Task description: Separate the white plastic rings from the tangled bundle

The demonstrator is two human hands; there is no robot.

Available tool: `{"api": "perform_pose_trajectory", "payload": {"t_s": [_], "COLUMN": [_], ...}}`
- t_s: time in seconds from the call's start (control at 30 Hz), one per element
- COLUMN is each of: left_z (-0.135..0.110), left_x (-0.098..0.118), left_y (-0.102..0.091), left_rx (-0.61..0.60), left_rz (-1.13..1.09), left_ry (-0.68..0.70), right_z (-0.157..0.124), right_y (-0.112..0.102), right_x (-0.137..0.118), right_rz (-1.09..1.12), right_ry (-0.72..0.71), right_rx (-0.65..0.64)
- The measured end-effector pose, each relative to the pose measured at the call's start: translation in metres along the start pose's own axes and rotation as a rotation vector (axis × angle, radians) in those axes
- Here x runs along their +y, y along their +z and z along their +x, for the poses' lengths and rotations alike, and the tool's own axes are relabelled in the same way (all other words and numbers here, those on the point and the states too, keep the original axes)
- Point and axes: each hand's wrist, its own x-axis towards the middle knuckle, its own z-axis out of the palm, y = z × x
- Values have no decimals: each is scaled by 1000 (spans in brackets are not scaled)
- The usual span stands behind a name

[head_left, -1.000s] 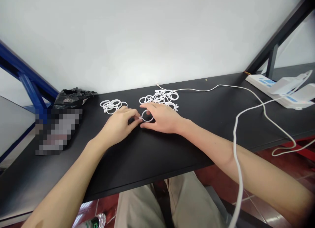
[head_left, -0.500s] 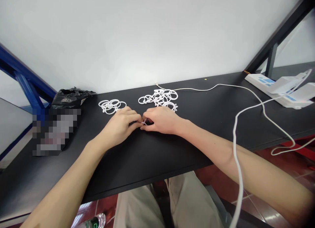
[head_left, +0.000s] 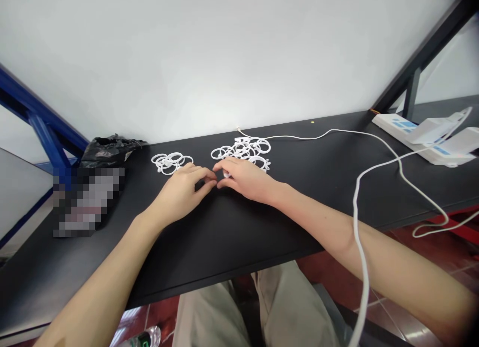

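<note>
My left hand (head_left: 182,189) lies curled on the black surface (head_left: 232,237), its fingertips meeting my right hand (head_left: 245,179); I cannot tell whether it grips anything. The right hand pinches a mostly hidden white ring (head_left: 225,175). A pile of rings (head_left: 242,149) lies just behind it, and a smaller pile (head_left: 171,162) lies to the left.

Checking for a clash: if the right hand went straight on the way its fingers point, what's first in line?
The left hand. The right hand points leftward at its fingertips, which look nearly touching, though depth is hard to judge.
</note>
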Motion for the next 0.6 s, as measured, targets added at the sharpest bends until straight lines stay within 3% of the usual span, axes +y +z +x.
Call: {"api": "perform_pose_trajectory", "payload": {"t_s": [0.2,0.43,0.6], "left_z": [0,-1,1], "left_x": [3,2,3], "left_y": [-1,1,3], "left_rx": [53,3,91], "left_rz": [-71,-82,-131], "left_ry": [-8,21,-42], "right_z": [-1,-2,-2], "right_y": [4,0,0], "right_x": [0,-8,-10], "right_rz": [140,241,299], "right_ry": [-53,-57,-78], "right_rx": [70,198,242]}}
